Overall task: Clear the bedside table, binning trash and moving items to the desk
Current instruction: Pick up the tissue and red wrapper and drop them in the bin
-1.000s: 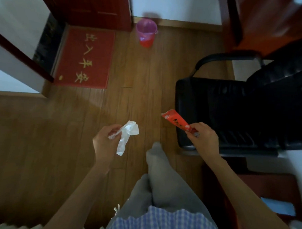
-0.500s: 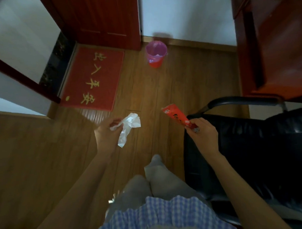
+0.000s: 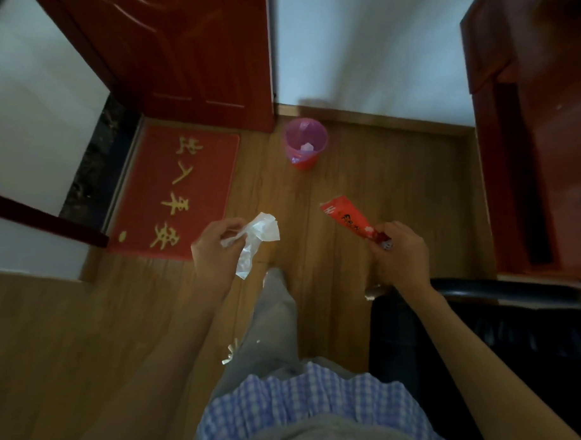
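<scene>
My left hand [image 3: 214,252] pinches a crumpled clear plastic wrapper [image 3: 255,242] that hangs down from the fingers. A red snack packet [image 3: 350,222] with printed characters sticks out up and left from my right hand [image 3: 401,258], which grips its lower end. Both hands are held over the wooden floor. A small red bin [image 3: 305,143] lined with a pink bag stands ahead by the wall, between the two hands and farther off, with some trash inside.
A red doormat [image 3: 179,190] with yellow characters lies at the left before a dark red door [image 3: 194,58]. A black office chair [image 3: 484,338] is at the lower right. Red wooden furniture [image 3: 539,129] stands at the right. My grey-trousered leg [image 3: 273,319] steps forward.
I have walked forward: the bin, doormat and door are nearer and larger, and the chair has slid down to the lower right. Both hands keep their hold on the wrapper and packet.
</scene>
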{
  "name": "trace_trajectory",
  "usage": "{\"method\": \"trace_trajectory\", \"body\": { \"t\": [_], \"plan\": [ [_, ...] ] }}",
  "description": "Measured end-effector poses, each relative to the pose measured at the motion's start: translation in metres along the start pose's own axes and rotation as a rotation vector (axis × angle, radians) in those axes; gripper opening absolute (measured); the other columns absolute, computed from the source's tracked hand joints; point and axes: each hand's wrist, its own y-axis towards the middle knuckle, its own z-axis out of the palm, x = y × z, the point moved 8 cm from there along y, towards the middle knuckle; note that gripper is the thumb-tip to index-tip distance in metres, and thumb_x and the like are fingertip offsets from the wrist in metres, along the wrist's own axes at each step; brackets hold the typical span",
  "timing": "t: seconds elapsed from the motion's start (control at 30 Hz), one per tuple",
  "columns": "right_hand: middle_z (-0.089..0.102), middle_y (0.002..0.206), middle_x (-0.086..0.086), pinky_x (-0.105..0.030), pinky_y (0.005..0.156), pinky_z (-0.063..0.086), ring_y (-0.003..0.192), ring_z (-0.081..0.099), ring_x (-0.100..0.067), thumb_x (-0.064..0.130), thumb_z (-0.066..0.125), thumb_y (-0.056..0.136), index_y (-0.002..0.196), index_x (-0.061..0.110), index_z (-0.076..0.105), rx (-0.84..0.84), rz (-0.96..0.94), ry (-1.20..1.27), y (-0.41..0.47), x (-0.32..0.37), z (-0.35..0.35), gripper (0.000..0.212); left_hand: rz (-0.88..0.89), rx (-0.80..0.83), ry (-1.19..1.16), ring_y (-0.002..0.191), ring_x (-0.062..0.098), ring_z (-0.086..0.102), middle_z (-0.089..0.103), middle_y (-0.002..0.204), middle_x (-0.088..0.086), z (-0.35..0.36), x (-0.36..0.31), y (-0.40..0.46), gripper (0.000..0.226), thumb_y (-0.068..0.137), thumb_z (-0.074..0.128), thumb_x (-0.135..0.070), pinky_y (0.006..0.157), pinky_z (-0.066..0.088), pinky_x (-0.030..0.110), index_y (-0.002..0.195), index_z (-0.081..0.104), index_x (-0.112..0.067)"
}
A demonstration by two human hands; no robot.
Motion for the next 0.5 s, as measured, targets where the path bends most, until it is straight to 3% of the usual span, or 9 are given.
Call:
{"method": "trace_trajectory", "body": {
  "t": [0.1,0.17,0.3,0.4,0.5],
  "plan": [
    [0.061,0.075,-0.002,-0.038,0.059,0.05,0.066,0.057,-0.018,0.021,0.069,0.083,0.077,0.008,0.063,-0.02,0.04,0.006,0.054,0.007,0.002,0.015,-0.01,0.035,0.021,0.081,0.01,0.065,0.07,0.094,-0.001,0.016,-0.006,0.066,0.02,0.079,0.068,-0.008,0.069,0.045,0.006,0.098,0.071,-0.014],
    [0.061,0.073,-0.003,-0.038,0.056,0.05,0.065,0.057,-0.018,0.018,0.072,0.081,0.077,0.008,0.064,-0.045,0.05,0.01,0.087,0.012,0.004,0.013,0.005,0.046,0.035,0.078,0.004,0.063,0.07,0.091,-0.003,0.025,-0.014,0.105,0.017,0.08,0.069,-0.011,0.069,0.043,0.003,0.096,0.072,-0.017],
    [0.059,0.072,0.003,-0.022,0.052,0.039,0.063,0.054,-0.016,0.013,0.074,0.078,0.082,0.01,0.068,-0.09,0.063,0.041,0.142,0.018,0.005,0.007,0.052,0.121,0.072,0.076,-0.008,0.055,0.069,0.091,-0.004,0.051,-0.028,0.171,0.016,0.081,0.068,-0.013,0.069,0.04,0.001,0.096,0.072,-0.015],
    [0.06,0.074,0.002,-0.03,0.054,0.043,0.065,0.056,-0.017,0.012,0.074,0.079,0.086,0.011,0.069,-0.089,0.099,0.05,0.18,0.013,0.009,0.008,0.089,0.162,0.078,0.076,-0.003,0.059,0.069,0.088,-0.005,0.074,-0.034,0.212,0.014,0.081,0.068,-0.014,0.07,0.043,0.005,0.094,0.072,-0.016],
    [0.057,0.071,0.006,-0.021,0.051,0.037,0.063,0.054,-0.015,0.012,0.074,0.078,0.082,0.01,0.069,-0.09,0.122,0.05,0.223,0.001,0.014,0.007,0.093,0.19,0.081,0.076,-0.001,0.06,0.067,0.086,-0.006,0.104,-0.039,0.25,0.014,0.081,0.068,-0.011,0.07,0.045,0.007,0.094,0.072,-0.015]
  ]
}}
